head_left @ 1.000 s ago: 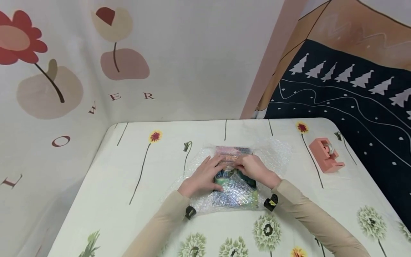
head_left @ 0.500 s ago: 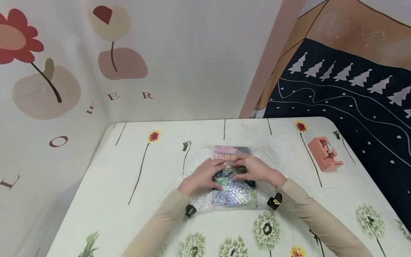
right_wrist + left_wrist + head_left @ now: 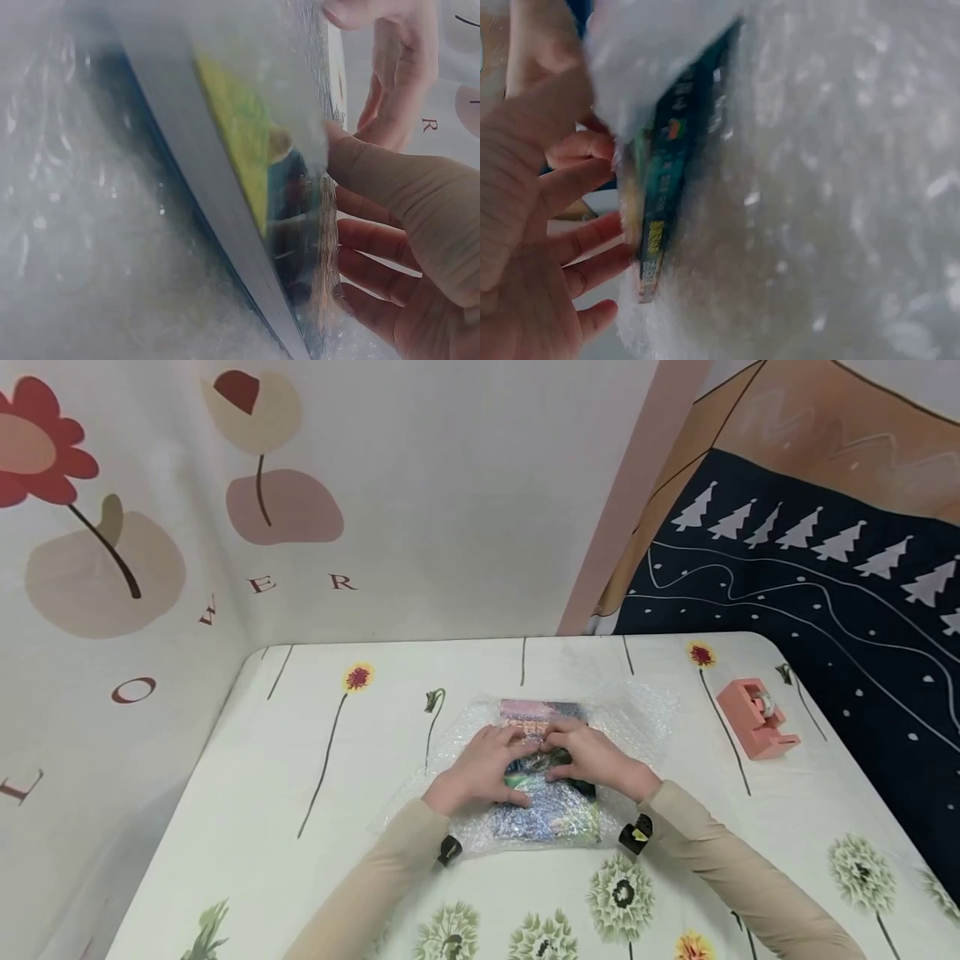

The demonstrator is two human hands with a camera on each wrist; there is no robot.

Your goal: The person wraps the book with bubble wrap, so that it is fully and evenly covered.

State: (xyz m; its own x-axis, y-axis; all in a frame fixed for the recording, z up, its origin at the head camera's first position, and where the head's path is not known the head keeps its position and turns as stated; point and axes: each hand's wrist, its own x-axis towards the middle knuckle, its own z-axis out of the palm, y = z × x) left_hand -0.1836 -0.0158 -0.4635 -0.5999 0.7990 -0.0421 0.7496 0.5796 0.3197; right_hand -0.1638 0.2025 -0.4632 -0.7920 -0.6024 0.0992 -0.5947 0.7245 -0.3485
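Observation:
A colourful book (image 3: 551,818) lies inside clear bubble wrap (image 3: 637,714) on the table. My left hand (image 3: 487,767) rests on the wrap over the book's left side, fingers spread. From the other side my right hand (image 3: 592,756) touches the wrap at the upper part of the cover, with its thumb apart from its fingers. The fingertips of both hands almost meet over the middle. The left wrist view shows the dark printed spine (image 3: 667,180) through the film, and the right wrist view the pale page edges (image 3: 199,172). Part of the cover is hidden under my hands.
A pink tape dispenser (image 3: 756,718) with a roll in it stands at the right of the table. The flower-print tablecloth (image 3: 247,793) reaches to a printed curtain (image 3: 450,527) behind. A dark cloth with white trees (image 3: 810,585) hangs at the right.
My right hand has gone from bunched fingers on the wrap to a wider spread of thumb and fingers. My left hand has shifted slightly right, towards it. The book stays in place.

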